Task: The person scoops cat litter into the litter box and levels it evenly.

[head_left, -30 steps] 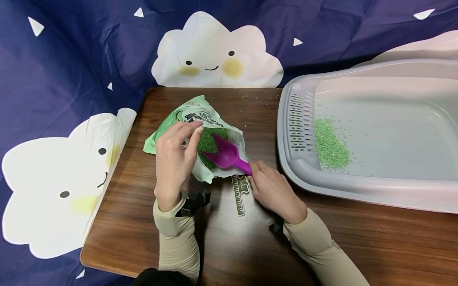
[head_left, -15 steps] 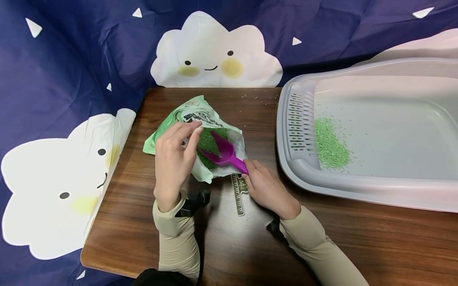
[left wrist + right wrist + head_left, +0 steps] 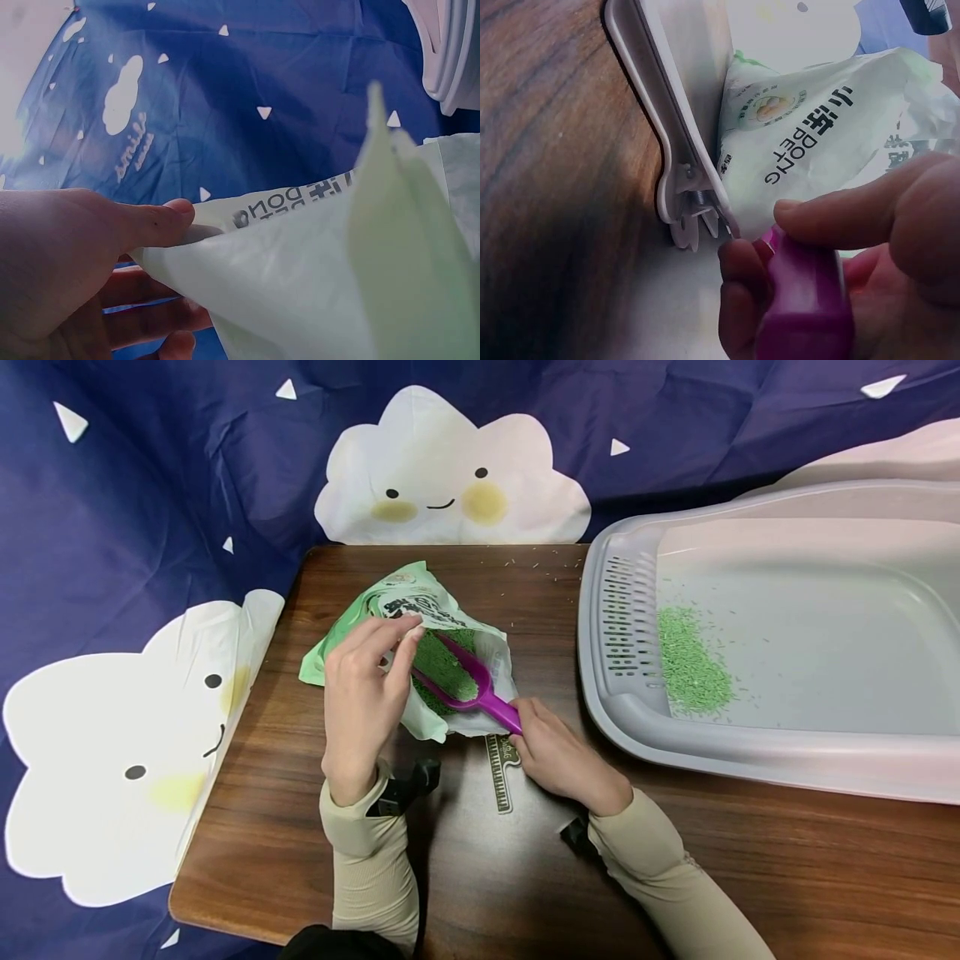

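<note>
An opened pale green bag of green pellet litter lies on the table with its mouth toward me. My left hand pinches the upper edge of that mouth between thumb and fingers; the left wrist view shows the thumb on the folded plastic. My right hand grips the handle of a purple scoop, its fingers curled round it in the right wrist view. The scoop's blade sits inside the bag, holding green pellets. My left fingers and the bag's edge hide part of the blade's tip.
A large grey litter box stands at the right, a heap of green pellets by its slotted end. A flat spring clip lies on the table beside the bag, partly under it. Stray pellets dot the wooden table at the back.
The scoop has drawn back a little, then pushed into the pellets, and its blade now carries a load. My right hand shifted slightly left. My left hand stayed on the bag's edge.
</note>
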Tool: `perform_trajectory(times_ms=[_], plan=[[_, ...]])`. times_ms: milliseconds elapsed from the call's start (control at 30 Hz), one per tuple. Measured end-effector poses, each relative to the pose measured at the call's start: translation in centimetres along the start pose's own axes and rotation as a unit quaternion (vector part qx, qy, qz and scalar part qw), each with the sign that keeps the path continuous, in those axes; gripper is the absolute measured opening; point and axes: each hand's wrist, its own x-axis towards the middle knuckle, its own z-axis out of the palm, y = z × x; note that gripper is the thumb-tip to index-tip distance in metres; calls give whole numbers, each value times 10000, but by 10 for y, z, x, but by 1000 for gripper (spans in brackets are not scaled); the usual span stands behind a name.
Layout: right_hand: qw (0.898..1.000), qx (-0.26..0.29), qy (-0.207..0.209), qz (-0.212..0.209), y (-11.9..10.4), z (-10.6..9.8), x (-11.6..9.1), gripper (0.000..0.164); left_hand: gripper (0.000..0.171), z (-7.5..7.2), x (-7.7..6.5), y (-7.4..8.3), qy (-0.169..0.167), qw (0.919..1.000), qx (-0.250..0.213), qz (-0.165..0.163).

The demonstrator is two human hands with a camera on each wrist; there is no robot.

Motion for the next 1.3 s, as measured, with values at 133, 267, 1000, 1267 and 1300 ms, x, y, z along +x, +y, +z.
perform_trajectory(times_ms=[133, 267, 1000, 1267, 1300], plan=[[10000, 24, -29, 46, 0, 0, 0, 30, 20, 0, 0, 0, 8, 10000, -17, -5], [9999, 102, -30, 23, 1, 0, 1, 32, 20, -1, 0, 0, -3, 10000, 2, 4], [9910, 1231, -372, 366, 3, -11, 3, 40, 20, 0, 1, -1, 17, 10000, -55, 59], [9962, 825, -196, 176, 1, -20, 0, 37, 20, 0, 1, -1, 3, 10000, -23, 67], [9966, 796, -164, 148, 0, -21, -1, 37, 20, 0, 1, -1, 4, 10000, -21, 70]])
